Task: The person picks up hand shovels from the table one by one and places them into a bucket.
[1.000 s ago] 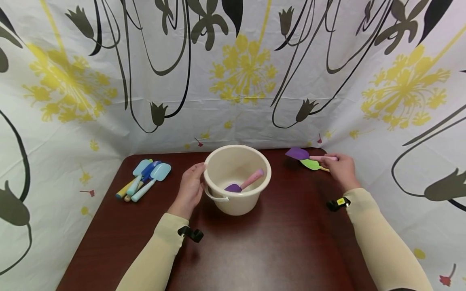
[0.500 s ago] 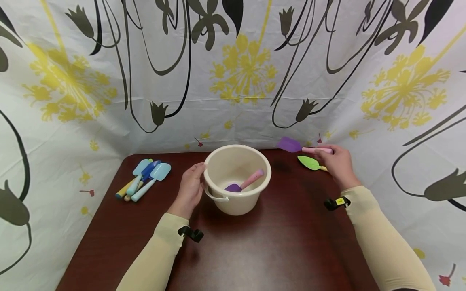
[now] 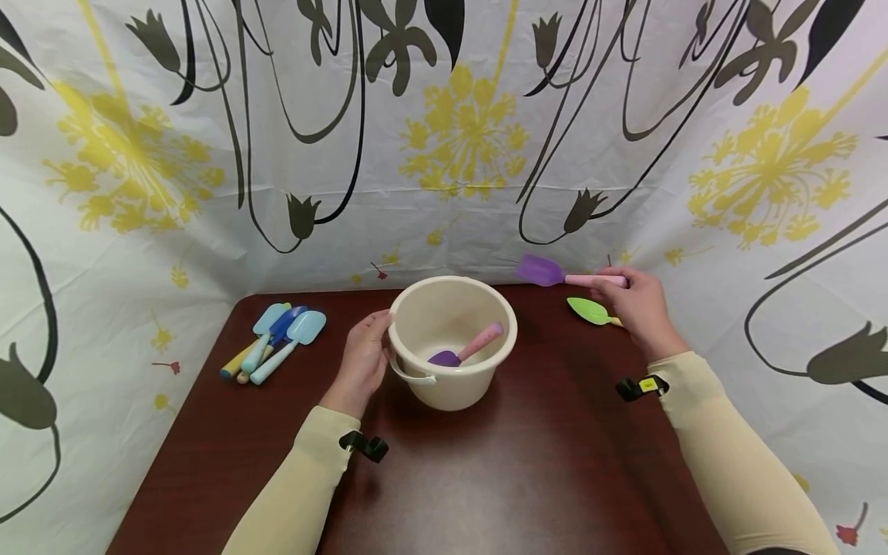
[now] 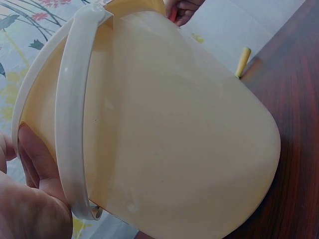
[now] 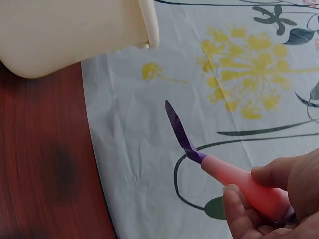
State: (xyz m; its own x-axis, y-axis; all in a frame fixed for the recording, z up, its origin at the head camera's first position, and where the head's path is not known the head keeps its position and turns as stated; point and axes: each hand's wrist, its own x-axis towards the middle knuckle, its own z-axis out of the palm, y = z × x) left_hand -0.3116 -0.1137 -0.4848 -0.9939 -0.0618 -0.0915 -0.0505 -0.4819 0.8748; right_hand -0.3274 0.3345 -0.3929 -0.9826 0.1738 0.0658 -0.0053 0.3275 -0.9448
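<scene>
A cream bucket [image 3: 452,389] stands on the dark table, its white handle [image 4: 70,114] hanging down on the left side. My left hand [image 3: 364,354] grips the bucket's left rim, thumb and fingers on either side of the wall. Inside the bucket leans a small purple shovel with a pink handle [image 3: 482,340]. My right hand [image 3: 637,304] holds another purple hand shovel [image 3: 543,271] by its pink handle [image 5: 244,181], raised above the table with the blade pointing left toward the bucket. Below it, a green trowel [image 3: 590,311] lies on the table, its yellow handle partly hidden by the right hand.
At the table's left lie several toy shovels [image 3: 305,328] in light blue and dark blue, heaped together. A flower-printed curtain [image 3: 458,231] hangs along the back edge of the table [image 3: 527,478] and both sides.
My right hand has lifted the purple shovel off the green trowel and carried it up and left toward the bucket. My left hand and the bucket have stayed put.
</scene>
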